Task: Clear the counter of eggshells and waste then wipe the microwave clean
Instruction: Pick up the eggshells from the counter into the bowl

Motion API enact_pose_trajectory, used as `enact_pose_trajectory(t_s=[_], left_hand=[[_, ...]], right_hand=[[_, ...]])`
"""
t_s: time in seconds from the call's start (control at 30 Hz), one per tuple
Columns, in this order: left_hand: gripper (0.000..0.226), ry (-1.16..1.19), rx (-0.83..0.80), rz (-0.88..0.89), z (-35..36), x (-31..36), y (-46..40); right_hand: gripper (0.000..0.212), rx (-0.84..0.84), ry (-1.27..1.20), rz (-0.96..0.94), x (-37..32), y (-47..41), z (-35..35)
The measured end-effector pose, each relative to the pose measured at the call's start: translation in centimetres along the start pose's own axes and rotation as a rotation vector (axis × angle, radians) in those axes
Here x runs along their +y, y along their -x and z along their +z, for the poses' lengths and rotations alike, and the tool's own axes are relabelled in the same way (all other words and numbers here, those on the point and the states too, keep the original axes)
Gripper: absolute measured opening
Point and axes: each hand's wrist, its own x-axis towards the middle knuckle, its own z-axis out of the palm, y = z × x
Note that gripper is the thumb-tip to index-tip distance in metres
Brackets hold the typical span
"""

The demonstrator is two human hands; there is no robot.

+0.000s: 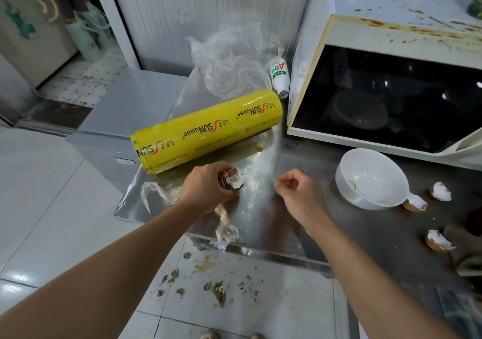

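**Stacked eggshells gripped in the left hand over the steel counter**

The left hand (206, 190) is curled tight around a nested stack of eggshells (233, 179), brown outside and white inside, held just above the counter (300, 171) near the middle of the view. At three o'clock from the shells, the right hand (300, 195) hovers with its fingers bent inward, thumb and forefinger nearly meeting; whether they pinch a small fragment cannot be told.

At twelve o'clock from the shells lies a yellow roll of cling film (208, 132), tilted, its sheet spread over the counter beneath it. Beyond that, at one o'clock, sits a crumpled clear plastic bag (229, 62) with a small white bottle (280, 77) lying just beside it. Twisted scraps of film (225, 223) trail at six o'clock from the left hand.

Further out at three o'clock, a white bowl (370, 179) rests tipped, with broken shell halves (440, 191) near it and another shell (438, 240) at four o'clock. The microwave (391, 35), its top streaked with orange stains, stands at two o'clock. Green scraps (219, 289) litter the floor tiles at six o'clock.
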Motion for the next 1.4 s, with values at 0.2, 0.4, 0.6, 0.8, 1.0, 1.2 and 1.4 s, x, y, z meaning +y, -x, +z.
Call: enact_pose_trajectory(t_s=[0.2,0.4,0.6,0.8,1.0,1.2,1.4], left_hand=[[0.041,0.036,-0.031,0.032,-0.3,0.7,-0.2],[0.045,0.122,-0.058,0.089,-0.1,3.9,0.4],[0.038,0.170,-0.133,0.171,1.2,8.6,1.6],[0.033,0.185,-0.222,0.293,4.5,12.1,2.9],[0.033,0.207,-0.268,0.282,9.4,14.8,4.5],[0.035,0.190,-0.247,0.264,12.6,17.2,5.6],[0.043,0.176,-0.262,0.205,14.0,17.8,5.8]], right_hand=[[0.007,0.025,-0.018,0.022,0.0,0.6,-0.5],[0.006,0.084,-0.027,0.019,0.3,2.4,-2.6],[0.018,0.217,-0.103,0.092,1.7,5.5,-6.9],[0.022,0.322,-0.115,0.143,4.5,8.4,-10.8],[0.013,0.377,-0.070,0.143,8.1,9.6,-13.5],[0.035,0.229,-0.118,0.116,11.4,8.9,-14.6],[0.039,0.079,-0.140,0.049,12.7,8.1,-15.1]])
